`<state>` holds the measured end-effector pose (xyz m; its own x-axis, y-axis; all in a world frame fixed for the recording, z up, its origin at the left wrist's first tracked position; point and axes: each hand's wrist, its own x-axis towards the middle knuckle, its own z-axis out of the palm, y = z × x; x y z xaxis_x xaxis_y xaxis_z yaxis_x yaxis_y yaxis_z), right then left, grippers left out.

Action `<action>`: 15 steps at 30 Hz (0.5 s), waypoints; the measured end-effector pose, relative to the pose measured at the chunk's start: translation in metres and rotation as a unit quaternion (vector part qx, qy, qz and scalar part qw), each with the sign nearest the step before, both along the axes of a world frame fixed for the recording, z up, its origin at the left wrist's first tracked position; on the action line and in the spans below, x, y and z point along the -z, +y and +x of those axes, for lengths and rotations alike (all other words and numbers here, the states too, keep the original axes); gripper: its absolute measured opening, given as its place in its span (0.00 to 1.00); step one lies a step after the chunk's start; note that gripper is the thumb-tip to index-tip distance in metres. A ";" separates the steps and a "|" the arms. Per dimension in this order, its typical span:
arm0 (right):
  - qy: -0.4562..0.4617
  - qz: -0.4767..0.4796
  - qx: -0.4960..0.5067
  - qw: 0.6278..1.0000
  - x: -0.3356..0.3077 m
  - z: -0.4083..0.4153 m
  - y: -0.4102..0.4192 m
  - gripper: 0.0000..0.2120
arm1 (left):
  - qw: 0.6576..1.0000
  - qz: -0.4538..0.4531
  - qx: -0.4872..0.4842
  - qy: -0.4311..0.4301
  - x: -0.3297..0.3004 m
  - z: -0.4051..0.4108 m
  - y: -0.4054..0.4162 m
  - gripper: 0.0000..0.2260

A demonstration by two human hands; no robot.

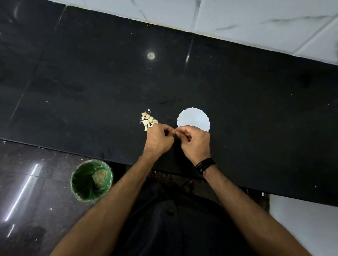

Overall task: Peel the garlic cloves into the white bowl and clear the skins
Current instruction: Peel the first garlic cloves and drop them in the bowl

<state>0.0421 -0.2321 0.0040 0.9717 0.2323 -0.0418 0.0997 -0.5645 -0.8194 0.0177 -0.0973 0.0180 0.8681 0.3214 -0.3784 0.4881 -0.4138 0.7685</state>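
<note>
Both hands meet above the counter (63, 71) edge, left hand (158, 138) and right hand (194, 144) pinching one clove between fingertips, its long axis hidden | garlic pile (148, 120) just beyond left knuckles | white bowl (194, 118) just beyond right hand, nearer it | green bin (91, 181) below left forearm for skins

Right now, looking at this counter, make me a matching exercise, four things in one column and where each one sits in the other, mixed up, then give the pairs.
Things:
1. pile of garlic cloves
2. white bowl
3. green bin
4. black wristband

Places:
A. on the floor below the counter edge
B. on the right wrist
C. on the black counter, just beyond the left hand
D. on the counter, just beyond the right hand

Pairs: 1-C, 2-D, 3-A, 4-B
</note>
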 end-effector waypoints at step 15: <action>0.048 0.013 -0.028 0.998 -0.001 0.006 -0.002 0.06 | 0.997 0.001 0.067 0.041 0.004 0.000 0.006 0.07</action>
